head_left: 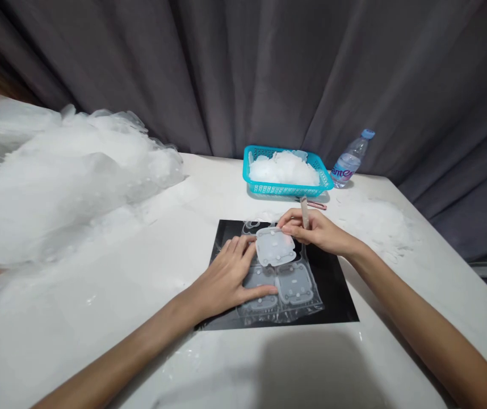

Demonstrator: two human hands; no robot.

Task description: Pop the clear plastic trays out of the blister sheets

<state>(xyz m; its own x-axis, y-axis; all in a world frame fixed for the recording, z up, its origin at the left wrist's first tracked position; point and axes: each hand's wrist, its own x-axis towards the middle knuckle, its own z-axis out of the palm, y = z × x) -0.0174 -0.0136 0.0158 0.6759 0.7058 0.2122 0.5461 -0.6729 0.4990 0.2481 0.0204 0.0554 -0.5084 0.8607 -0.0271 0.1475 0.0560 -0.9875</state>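
Observation:
My right hand (pixel 309 229) pinches a translucent, rounded-square plastic piece (pixel 275 247) by its upper right corner. A pale, slim stick-like tool (pixel 305 212) also stands up out of that hand; its working end is hidden. My left hand (pixel 243 271) lies with fingers spread on a clear moulded plastic sheet (pixel 296 284), its fingertips close to the raised piece's left edge. Two similar rounded-square shapes remain in the sheet's lower part, and an open gap shows higher up. Under the sheet lies a black mat (pixel 332 301).
A turquoise basket (pixel 288 190) of translucent pieces stands at the back, a pinkish slim tool (pixel 317 205) before it. To its right is a water bottle (pixel 349 163). A big heap of clear plastic (pixel 73 176) covers the left; scraps (pixel 382 227) lie right. A grey curtain (pixel 243 74) hangs behind.

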